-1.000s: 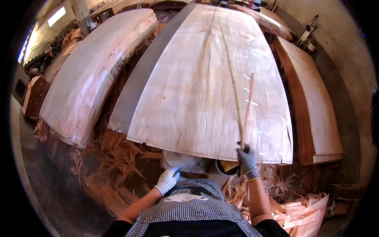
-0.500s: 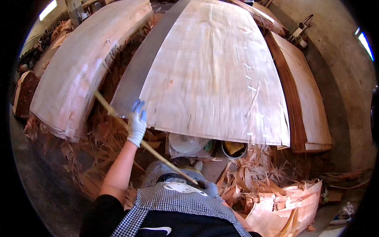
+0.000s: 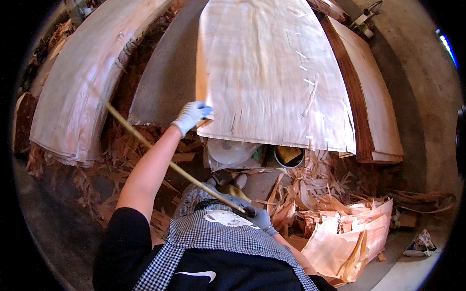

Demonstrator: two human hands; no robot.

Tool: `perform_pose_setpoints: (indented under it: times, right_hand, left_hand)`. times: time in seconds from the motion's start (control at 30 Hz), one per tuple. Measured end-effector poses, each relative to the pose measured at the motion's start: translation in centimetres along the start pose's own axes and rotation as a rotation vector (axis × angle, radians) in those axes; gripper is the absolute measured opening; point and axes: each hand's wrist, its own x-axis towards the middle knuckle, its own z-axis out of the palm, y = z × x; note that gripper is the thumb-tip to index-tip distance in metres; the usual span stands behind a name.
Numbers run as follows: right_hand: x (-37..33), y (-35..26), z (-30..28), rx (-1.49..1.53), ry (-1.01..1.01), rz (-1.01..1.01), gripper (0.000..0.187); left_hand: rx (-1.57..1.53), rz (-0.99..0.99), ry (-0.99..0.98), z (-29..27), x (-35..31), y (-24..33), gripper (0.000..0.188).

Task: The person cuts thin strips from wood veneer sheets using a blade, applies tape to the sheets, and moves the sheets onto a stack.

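Bearing veneer [image 3: 262, 87], the dark table [image 3: 165, 72] stands amid scraps [image 3: 313, 177].

The veneer sheet [image 3: 267, 82] lies on a table [image 3: 162, 80] between left stack [image 3: 73, 92] and right stack [image 3: 371, 92]; scraps [image 3: 313, 177] lie nearer.

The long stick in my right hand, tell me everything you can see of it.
The stick is slender, pale yellowish-tan and looks like wood or bamboo. Its dark near end is in the grip of the gloved right hand, just in front of the checked apron. It slants forward and leftward, passing beneath the left forearm. Its far end blurs over the left stack of wood sheets; whether it touches that stack or the forearm is unclear.
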Motion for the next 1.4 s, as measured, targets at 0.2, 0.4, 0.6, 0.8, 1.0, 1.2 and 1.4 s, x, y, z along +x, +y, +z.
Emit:
perform_pose_setpoints:
  times: [0.2,0.4,0.6,0.8,1.0,1.2,1.4]
  right_hand:
    - [-0.1,0.2,0.9,0.43,0.215,0.177,0.028]
    - [-0.7,-0.4,-1.3,0.117,0.488,0.268,0.024]
    - [1.4,1.0,-3.6,0.432,0.545,0.308,0.018]
    - [9.1,4.4,-7.9,0.572,0.563,0.294,0.018]
    - [9.2,2.2,-19.7,1.147,0.316,0.321,0.015]
    - [7.1,10.7,-33.1,1.199,0.31,0.359,0.013]
    - [3.8,19.0,-45.1,1.227,0.314,0.362,0.014]
  left_hand:
    - [-0.267,0.252,-0.176,-0.5,0.1,9.5,0.027]
    - [-1.079,0.133,0.003,-9.1,-4.0,4.4,0.023]
    - [-1.084,-0.184,0.066,-10.0,-4.7,-8.5,0.029]
    - [-0.854,-0.408,0.085,-2.9,-2.6,-9.8,0.025]
    - [-0.676,-0.536,0.19,2.8,-1.7,-7.2,0.019]
    - [-0.676,-0.512,0.099,13.7,2.7,-4.0,0.027]
    - [-0.575,-0.493,-0.06,27.0,6.2,8.7,0.022]
